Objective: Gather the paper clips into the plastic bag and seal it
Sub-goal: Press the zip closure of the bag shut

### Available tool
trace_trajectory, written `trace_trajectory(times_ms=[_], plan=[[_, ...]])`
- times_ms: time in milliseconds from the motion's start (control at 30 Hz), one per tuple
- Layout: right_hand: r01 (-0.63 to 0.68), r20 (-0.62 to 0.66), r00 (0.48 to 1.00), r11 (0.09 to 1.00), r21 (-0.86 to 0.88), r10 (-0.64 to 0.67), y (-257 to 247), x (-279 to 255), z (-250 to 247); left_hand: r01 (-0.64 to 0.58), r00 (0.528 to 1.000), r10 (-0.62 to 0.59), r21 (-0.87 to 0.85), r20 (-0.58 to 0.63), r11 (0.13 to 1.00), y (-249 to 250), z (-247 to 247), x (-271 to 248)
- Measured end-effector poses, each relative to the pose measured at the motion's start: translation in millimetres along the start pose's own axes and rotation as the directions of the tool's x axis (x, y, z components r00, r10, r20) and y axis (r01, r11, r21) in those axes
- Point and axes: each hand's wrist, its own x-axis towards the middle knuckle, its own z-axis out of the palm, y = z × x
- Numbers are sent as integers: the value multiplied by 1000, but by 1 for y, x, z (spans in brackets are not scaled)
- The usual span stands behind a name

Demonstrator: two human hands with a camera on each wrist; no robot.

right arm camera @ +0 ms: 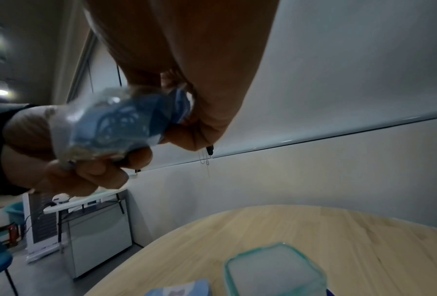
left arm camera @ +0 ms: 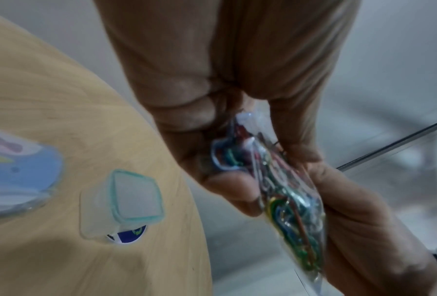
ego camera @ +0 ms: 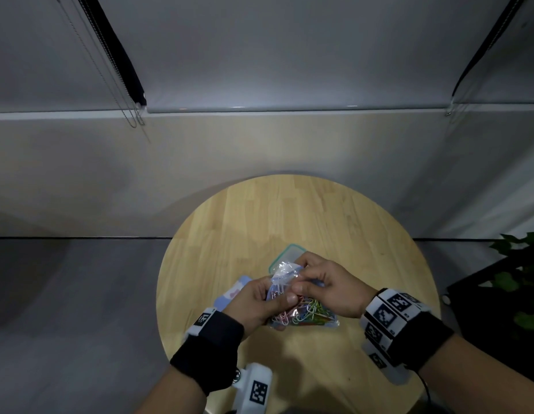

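- Nearest, both forearms come in over the near rim of the round wooden table; each wrist wears a black band with white marker blocks, and the table's near edge runs under them.
- Bare wood lies open to the near right of the hands and across the whole far half of the top; the floor drops away close on the left and right.
- The left hand has its fingers curled around the left side of the clear plastic bag, thumb lying over the front of it.
- The bag is held above the tabletop between the two hands, and the coloured paper clips sit bunched in its lower, nearer part; in the left wrist view the clips press between thumb and fingers through the plastic.
- The right hand pinches the crumpled upper edge of the bag, fingertips narrow and close to the left thumb.
- Whether the bag's mouth is closed cannot be told.
- Just left of the left hand a blue and white card pack lies flat on the wood.
- Just beyond the hands stands a small clear container with a teal-rimmed lid.
- At the far right, off the table, is a green plant.
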Motion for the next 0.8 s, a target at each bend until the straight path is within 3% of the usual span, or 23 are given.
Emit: trace_trajectory(times_ms=[100,233,333,500,667,800], plan=[[26,-20,999,999,37,-26,-4,0,0,-26,997,24,-23,-67,999,1,0,3],[73,-217,976,970,231,-22,-6,0,-2,-52,991,44,-61,-128,997,7,1,8],[99,-269,963,952,289,-18,-6,0,-4,-48,990,42,-42,-137,998,11,2,9],[76,-220,975,932,356,5,-8,-2,-14,-62,990,57,-32,-131,998,15,2,10],[65,-101,994,989,133,-51,-5,-1,-18,-98,989,92,-51,-113,994,16,2,13],[50,-78,996,996,80,-44,-6,3,-20,-84,992,72,-117,-104,990,12,6,13]])
